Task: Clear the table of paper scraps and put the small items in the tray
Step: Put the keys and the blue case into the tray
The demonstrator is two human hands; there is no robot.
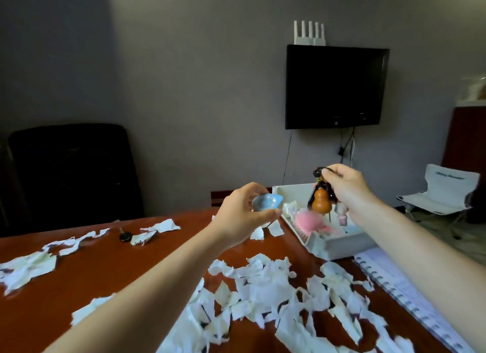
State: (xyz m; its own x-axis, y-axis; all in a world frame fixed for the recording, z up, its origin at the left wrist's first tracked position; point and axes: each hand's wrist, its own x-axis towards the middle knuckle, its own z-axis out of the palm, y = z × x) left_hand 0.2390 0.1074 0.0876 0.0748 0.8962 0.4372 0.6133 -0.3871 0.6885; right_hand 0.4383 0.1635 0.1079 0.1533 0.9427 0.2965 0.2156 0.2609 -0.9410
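Fingers of the left hand (242,216) curl round a pale blue shell-shaped dish (267,205), the arm stretched forward over the desk (118,268). The right hand (347,192) pinches the top of a keychain (319,175). Its orange gourd (320,202) dangles above the white tray (342,246) at the desk's far right edge. Paper scraps (263,287) litter the near edge.

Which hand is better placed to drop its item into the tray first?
Right. The right hand dangles the gourd keychain over the white tray; the left hand, gripping the pale blue dish, hangs short of the tray's rim.
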